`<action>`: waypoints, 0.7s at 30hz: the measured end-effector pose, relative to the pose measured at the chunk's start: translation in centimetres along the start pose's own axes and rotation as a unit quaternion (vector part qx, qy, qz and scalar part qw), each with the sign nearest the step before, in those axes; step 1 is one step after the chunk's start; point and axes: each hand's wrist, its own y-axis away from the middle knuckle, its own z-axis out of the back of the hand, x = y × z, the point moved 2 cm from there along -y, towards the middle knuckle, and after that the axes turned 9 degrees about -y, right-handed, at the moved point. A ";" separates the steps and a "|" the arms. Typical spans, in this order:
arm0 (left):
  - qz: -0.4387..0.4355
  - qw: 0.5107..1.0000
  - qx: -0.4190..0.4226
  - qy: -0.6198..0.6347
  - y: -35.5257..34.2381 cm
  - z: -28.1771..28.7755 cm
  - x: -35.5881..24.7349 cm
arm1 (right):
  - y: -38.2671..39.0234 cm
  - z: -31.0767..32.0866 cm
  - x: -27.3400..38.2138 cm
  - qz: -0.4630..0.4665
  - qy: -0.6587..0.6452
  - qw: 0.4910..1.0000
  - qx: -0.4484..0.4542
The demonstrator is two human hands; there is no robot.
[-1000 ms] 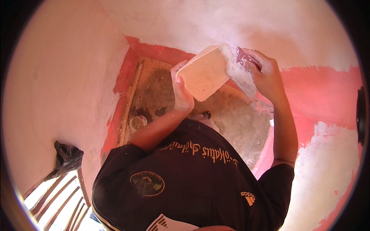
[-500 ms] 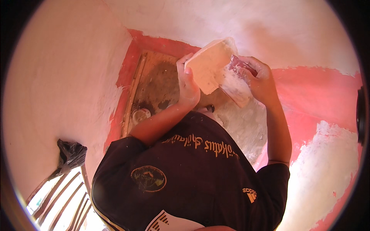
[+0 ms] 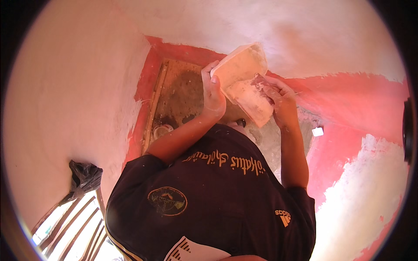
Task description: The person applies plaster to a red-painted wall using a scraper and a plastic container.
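Note:
My left hand (image 3: 213, 96) is closed round the left side of a pale, shallow putty tray (image 3: 239, 65), holding it tilted in front of my chest. Cream-coloured putty coats the tray. In my right hand (image 3: 283, 102) is a dark red scraper (image 3: 264, 88), its edge smeared with putty. The scraper rests against the lower right part of the tray, over the putty. My right fingers wrap over the scraper's back and hide part of it.
Below, a round tub (image 3: 162, 131) stands on the stained floor (image 3: 178, 104) beside a wooden strip (image 3: 156, 100). A pink-red wall band (image 3: 348, 98) borders whitish plaster. A small white fitting (image 3: 318, 131) is at right. Black plastic (image 3: 85, 176) hangs above a barred opening (image 3: 72, 226) at lower left.
My right hand and the scraper have moved down and slightly left across the tray. The left hand keeps its hold on the tray. The white fitting has come into sight.

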 end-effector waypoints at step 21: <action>0.039 0.987 0.062 0.140 1.8 -1.1 -0.2 | 0.8 0.9 5.5 0.143 0.286 0.947 -0.020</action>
